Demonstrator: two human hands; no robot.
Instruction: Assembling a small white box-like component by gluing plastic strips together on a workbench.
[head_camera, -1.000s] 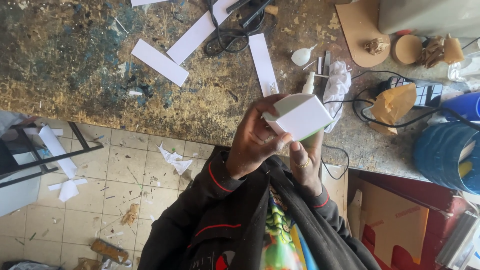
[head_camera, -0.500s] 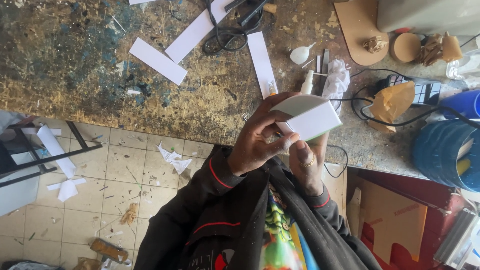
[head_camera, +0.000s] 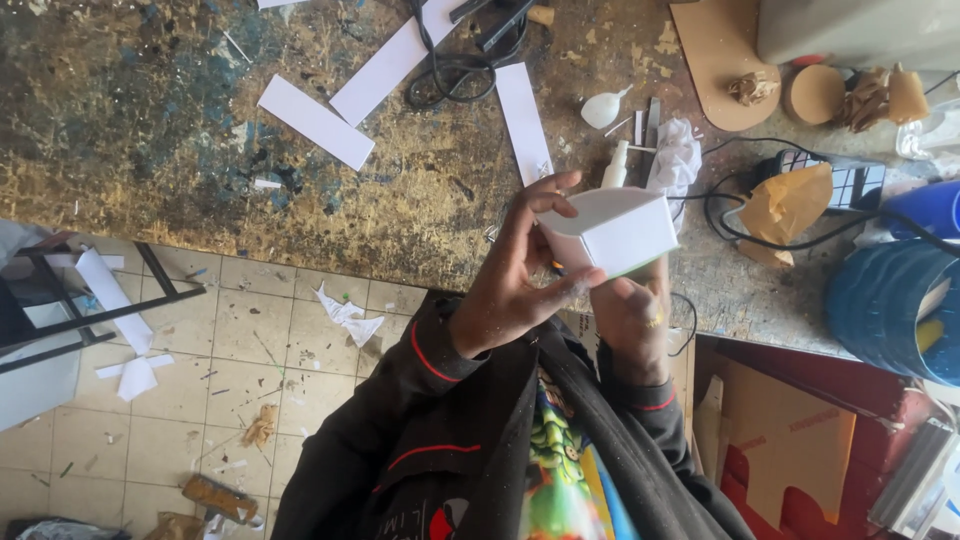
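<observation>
A small white paper box is held up above the near edge of a worn, paint-stained table. The left hand is wrapped around the box's left side, its grip closed on it with thumb below and fingers above. The right hand is pressed against the box's underside, its grip also closed on the box. White paper strips are scattered toward the table's far edge, beside a black cable. A blue bucket is seen at the table's right edge.
</observation>
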